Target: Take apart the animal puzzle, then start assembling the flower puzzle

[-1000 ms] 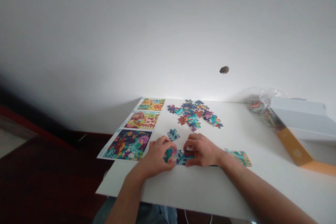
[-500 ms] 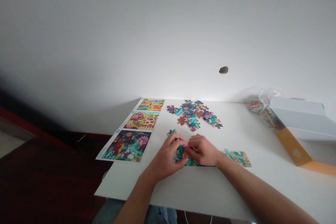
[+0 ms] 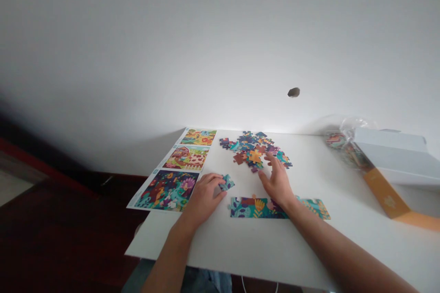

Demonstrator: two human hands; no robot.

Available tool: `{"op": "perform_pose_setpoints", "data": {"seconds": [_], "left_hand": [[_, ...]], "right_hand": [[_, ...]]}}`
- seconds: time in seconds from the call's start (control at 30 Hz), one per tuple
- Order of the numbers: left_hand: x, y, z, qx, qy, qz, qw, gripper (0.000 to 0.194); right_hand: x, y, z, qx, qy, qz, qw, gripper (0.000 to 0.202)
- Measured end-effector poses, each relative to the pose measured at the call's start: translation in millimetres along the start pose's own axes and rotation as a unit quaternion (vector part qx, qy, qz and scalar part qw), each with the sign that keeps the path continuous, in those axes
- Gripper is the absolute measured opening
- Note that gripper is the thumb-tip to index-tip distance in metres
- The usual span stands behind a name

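My left hand (image 3: 205, 192) has its fingers and thumb closed around the edge of a teal puzzle piece (image 3: 227, 182), just above the table's surface or on it; I cannot tell which. My right hand (image 3: 277, 182) reaches over the near side of a pile of loose puzzle pieces (image 3: 246, 145), fingers apart and nothing visible in them. An orange puzzle piece (image 3: 255, 156) lies in the pile, left of those fingers. Between me and the pile runs a strip of joined puzzle pieces (image 3: 258, 208), its right part crossed by my right wrist.
On the left lies a picture sheet (image 3: 202, 152) with three printed scenes, overhanging the white table (image 3: 220, 242). At right stand an open white and orange box (image 3: 387, 192) and a clear plastic bag (image 3: 349, 146) with pieces inside. A wall rises behind.
Both hands have come apart from over the strip, which now shows. The left went left and took the teal piece, shifting it nearer. The right moved out to the pile, where an orange piece now shows.
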State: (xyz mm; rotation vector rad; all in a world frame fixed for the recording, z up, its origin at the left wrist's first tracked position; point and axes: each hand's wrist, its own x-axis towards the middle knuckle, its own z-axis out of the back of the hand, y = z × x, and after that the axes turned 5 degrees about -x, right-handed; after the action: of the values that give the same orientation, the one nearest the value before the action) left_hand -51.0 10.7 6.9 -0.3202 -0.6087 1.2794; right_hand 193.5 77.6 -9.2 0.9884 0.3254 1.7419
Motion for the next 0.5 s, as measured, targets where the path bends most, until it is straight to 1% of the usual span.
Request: {"op": "perform_pose_setpoints", "data": {"seconds": [0.07, 0.13, 0.2, 0.27, 0.3, 0.37, 0.5], "left_hand": [[-1.2, -0.2, -1.7, 0.017, -0.009, 0.002, 1.000, 0.037], [-2.2, -0.8, -4.7, 0.039, -0.018, -0.001, 0.999, 0.044], [-2.5, -2.4, -7.4, 0.048, -0.011, -0.013, 0.999, 0.045], [-1.8, -5.0, -9.2, 0.039, 0.008, -0.023, 0.999, 0.045], [-1.2, -6.5, -9.6, 0.032, 0.015, -0.024, 0.999, 0.045], [0.0, -9.4, -9.7, 0.023, 0.017, -0.018, 0.999, 0.043], [0.9, -11.1, -5.7, 0.014, 0.011, -0.005, 1.000, 0.043]], "right_hand": [[-2.3, 7.4, 4.0, -0.013, 0.041, 0.070, 0.997, 0.041], [-5.1, 16.3, 8.4, -0.006, 0.120, 0.144, 0.982, 0.032], [-7.5, 24.2, 12.1, 0.001, 0.208, 0.211, 0.955, 0.036], [-8.7, 29.3, 14.9, -0.001, 0.276, 0.262, 0.925, 0.040], [-8.7, 30.7, 16.1, -0.003, 0.299, 0.280, 0.912, 0.040], [-7.8, 31.5, 18.2, -0.004, 0.326, 0.298, 0.897, 0.041], [-6.1, 30.3, 20.4, 0.001, 0.344, 0.305, 0.888, 0.042]]}}
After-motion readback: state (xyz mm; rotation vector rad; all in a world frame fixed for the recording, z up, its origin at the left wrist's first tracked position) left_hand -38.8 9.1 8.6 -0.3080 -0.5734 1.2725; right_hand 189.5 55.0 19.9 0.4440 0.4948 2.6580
